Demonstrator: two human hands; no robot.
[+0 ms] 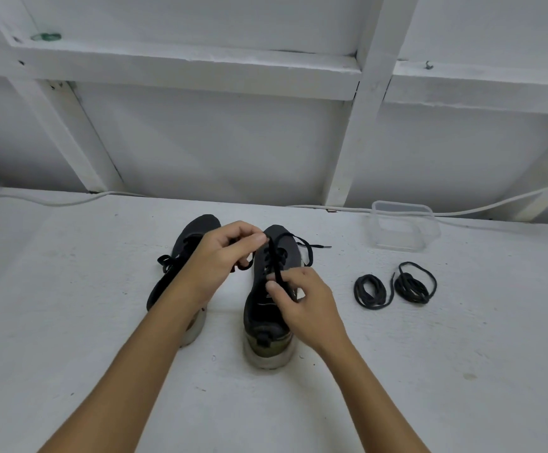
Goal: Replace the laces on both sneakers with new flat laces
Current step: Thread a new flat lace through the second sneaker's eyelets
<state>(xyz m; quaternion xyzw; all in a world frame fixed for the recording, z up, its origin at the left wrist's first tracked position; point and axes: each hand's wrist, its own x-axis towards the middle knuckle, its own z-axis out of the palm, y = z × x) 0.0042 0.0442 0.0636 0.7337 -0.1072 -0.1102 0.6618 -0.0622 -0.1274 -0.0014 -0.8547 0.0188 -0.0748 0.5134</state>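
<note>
Near the far edge of the white table (86,322), two dark sneakers stand side by side, the left hand (225,256) pinching the black lace (277,266) raised over the right sneaker (271,308) while the right hand (302,305) grips that lace lower down, the left sneaker (184,253) beside it and two coiled new laces (393,287) toward the right edge before a clear container (403,228).
</note>
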